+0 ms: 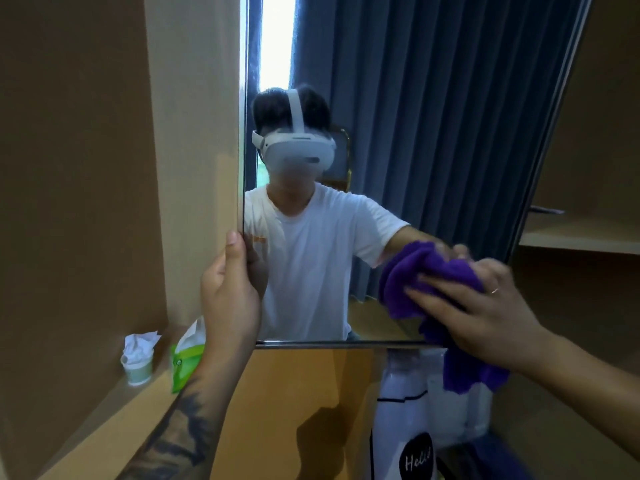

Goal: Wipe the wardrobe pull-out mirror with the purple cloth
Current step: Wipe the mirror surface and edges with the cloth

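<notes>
— State of the mirror (pixel 398 133)?

— Pulled out from the wardrobe, standing upright, its left edge against the tan wardrobe panel (pixel 194 133). The glass reflects a person in a white T-shirt and a white headset, with blue curtains behind.

— Left hand (pixel 230 289)?

— Clamped on the mirror's left edge, low down. Thumb lies up the near side of the edge, fingers wrap behind the glass. The grip is closed on the mirror frame. The forearm below it carries a dark tattoo.

— Right hand (pixel 485 306)?

— Pressed flat onto the purple cloth (pixel 429 271), fingers spread, at the lower right part of the glass. The grip holds the cloth against the mirror; a ring shows on one finger. The hand is slightly blurred.

— Where exactly does the cloth sit?

— Bunched under the palm, touching the glass near the mirror's bottom edge. One loose end hangs down past the bottom rail, in front of a white bag (pixel 412 427) with a black round label.

— Anything else noted?

— On the wardrobe shelf (pixel 114 407) at lower left: a small pale cup (pixel 138 367) stuffed with crumpled white tissue, and just beside it a green wipes packet (pixel 185 362), partly hidden behind the left forearm. To the right of the mirror, an open wardrobe compartment with a light wooden shelf board (pixel 581 233).
</notes>
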